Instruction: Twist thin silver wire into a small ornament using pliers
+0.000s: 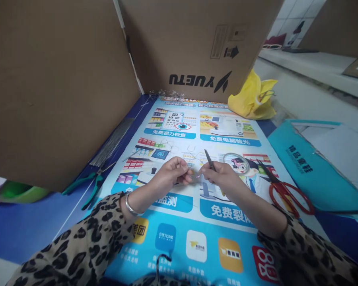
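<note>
Dark, slim tool [209, 159], clamped in the right hand [219, 174], points lengthwise toward the carton [191, 43], leaning left; left hand's [176, 171] grip unclear.

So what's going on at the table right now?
A person's right hand holds a slim, dark, pointed tool above a blue-and-white printed poster. The left hand is close beside it, thumb and forefinger together; anything between them is too fine to make out. Green-handled pliers lie to the left, and red-handled scissors to the right, neither in hand.
</note>
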Demonstrator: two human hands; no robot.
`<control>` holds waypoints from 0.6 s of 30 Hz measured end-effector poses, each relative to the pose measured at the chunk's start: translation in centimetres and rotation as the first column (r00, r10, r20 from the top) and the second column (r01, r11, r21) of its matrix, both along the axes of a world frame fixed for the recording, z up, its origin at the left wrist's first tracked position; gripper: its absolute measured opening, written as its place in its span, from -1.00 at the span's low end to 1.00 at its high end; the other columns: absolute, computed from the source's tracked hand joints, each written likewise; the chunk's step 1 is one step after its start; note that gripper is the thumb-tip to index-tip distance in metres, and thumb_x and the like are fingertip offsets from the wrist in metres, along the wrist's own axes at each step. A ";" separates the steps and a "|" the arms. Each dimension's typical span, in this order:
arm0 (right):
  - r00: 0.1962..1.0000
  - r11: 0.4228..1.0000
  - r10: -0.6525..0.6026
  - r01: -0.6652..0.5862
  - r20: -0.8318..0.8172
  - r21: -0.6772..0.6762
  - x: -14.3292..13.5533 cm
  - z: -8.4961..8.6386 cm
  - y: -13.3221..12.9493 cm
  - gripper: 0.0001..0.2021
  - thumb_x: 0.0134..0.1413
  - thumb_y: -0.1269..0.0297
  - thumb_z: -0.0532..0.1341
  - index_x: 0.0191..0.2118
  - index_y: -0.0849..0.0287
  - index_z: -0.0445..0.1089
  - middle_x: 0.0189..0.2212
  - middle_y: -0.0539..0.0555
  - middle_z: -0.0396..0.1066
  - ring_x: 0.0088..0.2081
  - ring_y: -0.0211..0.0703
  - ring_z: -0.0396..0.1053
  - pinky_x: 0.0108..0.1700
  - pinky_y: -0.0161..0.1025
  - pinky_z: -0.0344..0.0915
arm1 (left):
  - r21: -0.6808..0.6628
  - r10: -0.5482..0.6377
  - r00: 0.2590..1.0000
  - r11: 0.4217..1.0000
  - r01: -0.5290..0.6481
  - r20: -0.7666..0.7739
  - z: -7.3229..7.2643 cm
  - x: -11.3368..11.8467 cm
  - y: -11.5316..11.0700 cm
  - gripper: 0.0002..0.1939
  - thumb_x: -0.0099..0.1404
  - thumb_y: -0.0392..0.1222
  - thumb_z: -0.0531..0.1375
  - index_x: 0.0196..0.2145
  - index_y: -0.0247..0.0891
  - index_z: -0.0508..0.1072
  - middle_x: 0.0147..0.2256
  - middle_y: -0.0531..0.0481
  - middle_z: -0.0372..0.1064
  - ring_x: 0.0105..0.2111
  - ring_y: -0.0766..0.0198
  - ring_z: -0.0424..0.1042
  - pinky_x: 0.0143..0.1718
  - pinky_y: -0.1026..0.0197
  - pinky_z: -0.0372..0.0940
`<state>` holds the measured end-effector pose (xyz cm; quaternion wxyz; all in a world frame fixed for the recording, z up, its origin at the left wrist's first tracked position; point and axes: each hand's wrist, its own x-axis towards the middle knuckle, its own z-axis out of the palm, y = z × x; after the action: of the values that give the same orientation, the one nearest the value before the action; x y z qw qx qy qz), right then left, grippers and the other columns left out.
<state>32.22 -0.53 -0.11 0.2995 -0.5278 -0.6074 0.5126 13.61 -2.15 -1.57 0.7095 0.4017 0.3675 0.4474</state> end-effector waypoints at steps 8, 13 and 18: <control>0.990 0.989 0.140 -0.141 -0.029 -0.051 -0.3 0.2 -0.5 -0.76 -0.06 0.10 0.16 -0.45 0.21 0.31 -0.63 -0.09 0.19 -0.56 -0.35 0.12 -0.51 -0.36 0.08 | -0.019 0.019 0.981 1.000 -0.023 -0.195 1.1 0.3 0.3 -0.73 0.18 0.03 0.15 -0.36 -0.25 0.32 -0.56 0.13 0.27 -0.70 0.54 0.16 -0.68 0.43 -0.01; 0.978 0.978 0.203 -0.201 0.046 -0.059 -0.2 0.5 -0.6 -0.79 -0.03 0.14 0.14 -0.46 0.20 0.30 -0.66 -0.11 0.13 -0.60 -0.38 0.05 -0.56 -0.38 0.02 | -0.046 -0.019 0.966 0.999 0.007 -0.259 1.3 0.4 0.7 -0.73 0.14 0.01 0.18 -0.44 -0.27 0.32 -0.66 0.15 0.19 -0.74 0.53 0.06 -0.71 0.43 -0.08; 0.979 0.984 0.179 -0.177 0.099 -0.031 -0.1 0.7 -0.4 -0.77 -0.01 0.11 0.13 -0.44 0.20 0.31 -0.66 -0.11 0.13 -0.60 -0.37 0.06 -0.56 -0.38 0.03 | -0.070 -0.025 0.964 0.998 0.006 -0.266 1.2 0.2 0.5 -0.74 0.16 -0.02 0.17 -0.45 -0.28 0.29 -0.65 0.14 0.19 -0.71 0.53 0.08 -0.71 0.43 -0.06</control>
<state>32.14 -0.95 0.60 0.2154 -0.4999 -0.6610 0.5165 13.85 -1.64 -0.41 0.6704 0.4367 0.4715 0.3709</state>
